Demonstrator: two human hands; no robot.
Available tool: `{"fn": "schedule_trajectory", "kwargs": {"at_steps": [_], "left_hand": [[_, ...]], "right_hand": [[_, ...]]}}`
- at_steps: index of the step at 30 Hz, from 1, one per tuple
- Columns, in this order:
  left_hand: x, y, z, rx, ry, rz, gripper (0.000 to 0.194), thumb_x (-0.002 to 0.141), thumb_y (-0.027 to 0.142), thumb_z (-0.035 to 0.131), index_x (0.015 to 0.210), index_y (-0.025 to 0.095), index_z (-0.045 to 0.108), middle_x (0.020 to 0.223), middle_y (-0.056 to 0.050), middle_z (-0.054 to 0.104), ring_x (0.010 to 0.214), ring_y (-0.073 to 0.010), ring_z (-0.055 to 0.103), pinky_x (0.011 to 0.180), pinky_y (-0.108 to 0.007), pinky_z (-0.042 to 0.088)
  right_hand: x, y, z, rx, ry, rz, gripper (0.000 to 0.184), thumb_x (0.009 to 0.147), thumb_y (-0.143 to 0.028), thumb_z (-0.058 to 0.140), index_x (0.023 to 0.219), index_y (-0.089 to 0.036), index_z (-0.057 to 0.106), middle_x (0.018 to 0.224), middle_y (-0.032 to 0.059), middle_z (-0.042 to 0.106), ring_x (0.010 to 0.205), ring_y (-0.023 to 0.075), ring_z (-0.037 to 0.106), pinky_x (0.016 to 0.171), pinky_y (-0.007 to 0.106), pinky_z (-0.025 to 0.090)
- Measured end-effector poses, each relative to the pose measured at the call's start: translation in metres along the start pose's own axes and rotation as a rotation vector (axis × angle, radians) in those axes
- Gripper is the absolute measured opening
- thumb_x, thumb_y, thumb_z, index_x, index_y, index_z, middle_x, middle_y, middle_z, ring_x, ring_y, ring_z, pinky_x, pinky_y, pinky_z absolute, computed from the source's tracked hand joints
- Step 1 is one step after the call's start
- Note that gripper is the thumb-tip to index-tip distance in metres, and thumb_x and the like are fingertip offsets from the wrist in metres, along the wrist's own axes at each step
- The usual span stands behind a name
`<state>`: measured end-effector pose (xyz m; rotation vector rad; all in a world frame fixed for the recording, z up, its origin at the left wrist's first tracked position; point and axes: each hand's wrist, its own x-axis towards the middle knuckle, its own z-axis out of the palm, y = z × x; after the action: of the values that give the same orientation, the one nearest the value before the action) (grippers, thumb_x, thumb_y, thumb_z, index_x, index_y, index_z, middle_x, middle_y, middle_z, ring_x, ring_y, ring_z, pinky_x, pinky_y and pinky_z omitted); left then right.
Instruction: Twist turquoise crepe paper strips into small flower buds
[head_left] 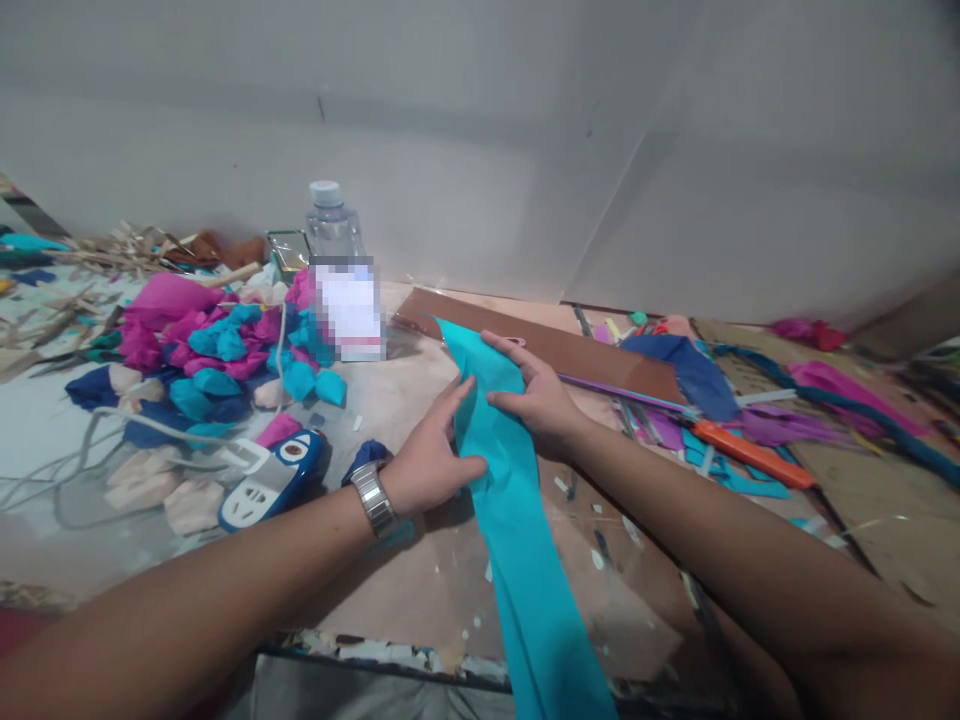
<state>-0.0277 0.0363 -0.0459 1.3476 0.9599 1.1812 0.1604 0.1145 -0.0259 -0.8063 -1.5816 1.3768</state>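
Observation:
A long strip of turquoise crepe paper (pixel 525 540) runs from the table's middle down over the front edge. My left hand (pixel 429 455), with a metal watch on its wrist, lies against the strip's left side, fingers stretched and thumb on the paper. My right hand (pixel 531 392) rests flat on the strip's upper part, fingers spread out. Both hands press the paper against the glass-topped table (pixel 420 590).
A pile of pink, turquoise and blue crumpled paper pieces (pixel 225 350) lies at the left beside a water bottle (pixel 339 280). A white and blue power strip (pixel 271 482) with cables sits near my left arm. A brown board (pixel 570 350), an orange cutter (pixel 750 453) and paper scraps lie at the right.

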Motion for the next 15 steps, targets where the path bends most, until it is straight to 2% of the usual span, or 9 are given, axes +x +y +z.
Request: {"fn": "schedule_trajectory", "kwargs": {"at_steps": [3,6,11,13,15], "left_hand": [[0.0,0.001,0.002,-0.007,-0.001,-0.035,0.091,0.073,0.011,0.08,0.157,0.029,0.049,0.17,-0.01,0.034,0.155,-0.038,0.035,0.126,-0.058,0.034],[0.0,0.005,0.002,0.008,0.053,-0.007,0.088,0.076,0.015,0.082,0.157,0.028,0.049,0.17,-0.011,0.036,0.154,-0.0382,0.038,0.125,-0.056,0.037],[0.001,0.014,0.001,0.184,0.09,0.027,0.092,0.08,0.017,0.078,0.163,0.025,0.039,0.172,-0.01,0.033,0.156,-0.0356,0.036,0.127,-0.054,0.035],[0.001,0.016,0.0,0.204,0.076,0.001,0.095,0.079,0.016,0.077,0.164,0.025,0.036,0.171,-0.011,0.034,0.151,-0.0363,0.043,0.124,-0.054,0.04],[0.001,0.016,0.001,0.159,0.061,-0.043,0.097,0.079,0.015,0.077,0.165,0.026,0.034,0.167,-0.013,0.041,0.141,-0.037,0.055,0.115,-0.054,0.049]], "right_hand": [[0.0,-0.002,0.0,-0.06,-0.019,-0.026,0.083,0.074,-0.018,0.079,0.152,-0.031,0.053,0.162,0.0031,0.05,0.141,0.0307,0.056,0.111,0.043,0.054],[0.001,-0.002,0.001,-0.067,-0.001,-0.026,0.083,0.074,-0.022,0.081,0.152,-0.031,0.053,0.162,0.0038,0.05,0.143,0.031,0.054,0.111,0.043,0.053],[0.001,0.009,0.002,0.03,0.071,0.013,0.084,0.077,-0.027,0.079,0.155,-0.032,0.046,0.147,0.0082,0.064,0.123,0.0287,0.067,0.099,0.044,0.06],[0.006,0.012,0.0,-0.038,0.111,-0.002,0.08,0.08,-0.033,0.077,0.154,-0.03,0.047,0.14,0.009,0.067,0.12,0.0295,0.067,0.097,0.046,0.06],[0.015,0.006,-0.003,-0.122,0.164,-0.033,0.076,0.084,-0.043,0.074,0.153,-0.03,0.045,0.14,0.0093,0.065,0.126,0.0317,0.063,0.1,0.049,0.058]]}}
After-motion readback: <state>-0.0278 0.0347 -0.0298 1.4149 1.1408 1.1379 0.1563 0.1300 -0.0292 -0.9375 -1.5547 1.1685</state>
